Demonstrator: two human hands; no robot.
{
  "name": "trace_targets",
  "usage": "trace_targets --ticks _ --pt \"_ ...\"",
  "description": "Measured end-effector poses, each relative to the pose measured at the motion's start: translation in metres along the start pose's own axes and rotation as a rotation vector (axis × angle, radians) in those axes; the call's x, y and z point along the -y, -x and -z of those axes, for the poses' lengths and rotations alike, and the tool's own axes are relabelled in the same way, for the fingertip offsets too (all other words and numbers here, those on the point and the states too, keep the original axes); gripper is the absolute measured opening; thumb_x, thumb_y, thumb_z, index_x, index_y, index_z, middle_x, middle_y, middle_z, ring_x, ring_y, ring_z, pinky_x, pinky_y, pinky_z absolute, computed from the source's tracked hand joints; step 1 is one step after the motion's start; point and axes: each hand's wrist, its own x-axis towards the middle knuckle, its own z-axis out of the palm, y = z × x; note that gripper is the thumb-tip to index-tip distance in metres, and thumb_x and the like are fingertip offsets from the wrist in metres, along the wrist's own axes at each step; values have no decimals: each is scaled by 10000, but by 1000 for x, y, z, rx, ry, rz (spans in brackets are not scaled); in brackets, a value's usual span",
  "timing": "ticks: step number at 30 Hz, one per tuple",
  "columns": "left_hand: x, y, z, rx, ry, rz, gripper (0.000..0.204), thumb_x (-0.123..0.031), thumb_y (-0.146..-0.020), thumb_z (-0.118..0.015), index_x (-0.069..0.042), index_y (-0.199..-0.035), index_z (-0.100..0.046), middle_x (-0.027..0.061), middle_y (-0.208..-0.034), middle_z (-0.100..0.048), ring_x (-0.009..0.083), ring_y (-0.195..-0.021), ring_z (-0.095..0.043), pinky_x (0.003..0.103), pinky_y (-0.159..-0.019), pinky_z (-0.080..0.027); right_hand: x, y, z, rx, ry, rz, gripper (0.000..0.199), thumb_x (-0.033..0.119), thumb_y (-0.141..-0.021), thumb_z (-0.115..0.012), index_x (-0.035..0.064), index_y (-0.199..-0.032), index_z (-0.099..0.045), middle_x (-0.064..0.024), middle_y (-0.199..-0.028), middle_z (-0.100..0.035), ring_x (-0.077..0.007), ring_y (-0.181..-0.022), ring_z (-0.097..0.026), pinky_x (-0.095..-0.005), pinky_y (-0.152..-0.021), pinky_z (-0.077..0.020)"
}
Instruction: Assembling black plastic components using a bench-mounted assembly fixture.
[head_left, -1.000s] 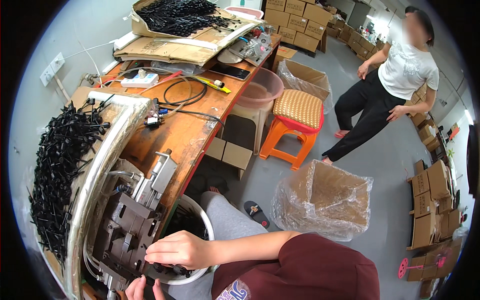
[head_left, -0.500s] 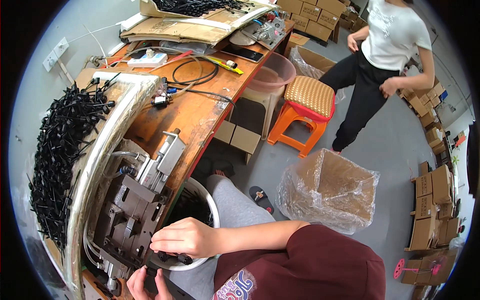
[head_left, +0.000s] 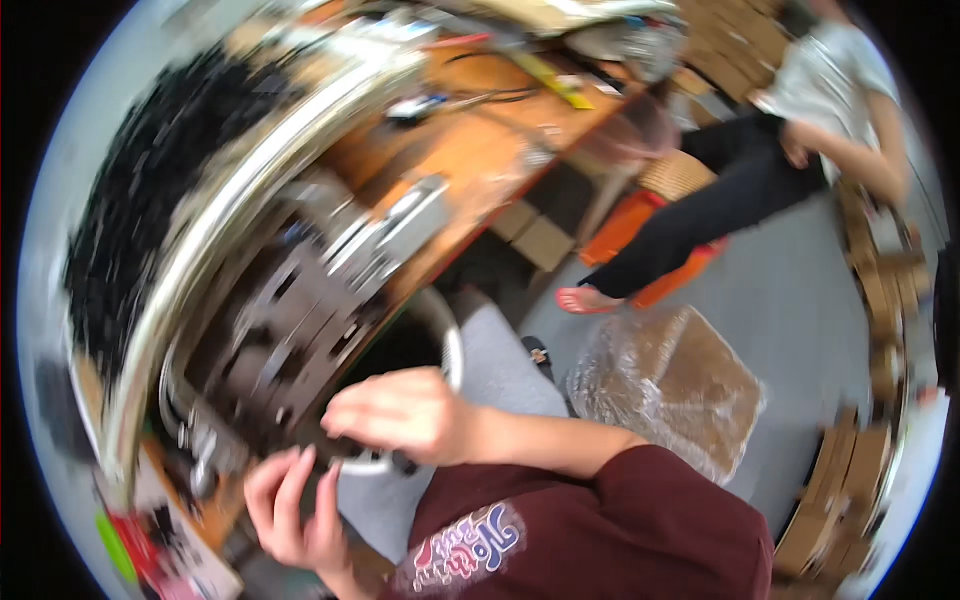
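The whole picture is motion-blurred. My right hand [head_left: 400, 415] is curled, knuckles up, at the front of a round metal-rimmed machine [head_left: 290, 310] with dark blocks inside, right by the white rim of a bucket [head_left: 452, 352] on my lap. Whether it holds anything is hidden by its fingers. My left hand [head_left: 292, 500] is lower and to the left, fingers spread and pointing up toward the machine's underside, with nothing seen in it. A heap of black parts [head_left: 130, 200] lies behind the machine's shiny rim.
An orange-brown workbench [head_left: 470, 150] with cables and tools runs away to the upper middle. Another person [head_left: 760, 170] sits on an orange stool [head_left: 640, 215] at upper right. A plastic-wrapped cardboard box [head_left: 665, 390] stands on the grey floor, and stacked cartons [head_left: 880, 300] line the right edge.
The view has swung and blurred. The other person has gone from standing to sitting on the orange stool. My left hand has come further into view with its fingers spread; my right hand stays at the machine's front.
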Motion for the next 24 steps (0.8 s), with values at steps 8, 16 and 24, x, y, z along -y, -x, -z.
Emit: trace_targets --ticks 8,16,24 --pt "19 -17 -17 112 -153 -64 276 -73 -680 -770 -10 -937 -691 121 -1168 -662 262 -991 -653 367 -845 -526 14 -6 8 87 114 -116 233 -31 -727 -780 20 -939 -698 -123 -922 -705 -224 -799 -705 -306 -680 -583" --pt "22 -19 -29 112 -330 18 246 -85 -669 -771 -22 -891 -686 91 -1161 -677 212 -828 -671 322 -768 -528 11 -7 10 71 196 -114 304 -32 -684 -792 44 -968 -714 -102 -933 -706 -217 -760 -699 -284 -633 -574" --pt "27 -26 -26 121 -311 50 252 -95 -657 -775 -48 -893 -698 90 -1152 -685 195 -730 -664 285 -675 -519 13 -6 4 103 234 -119 340 -20 -667 -822 62 -978 -709 -98 -944 -708 -207 -764 -696 -281 -630 -571"
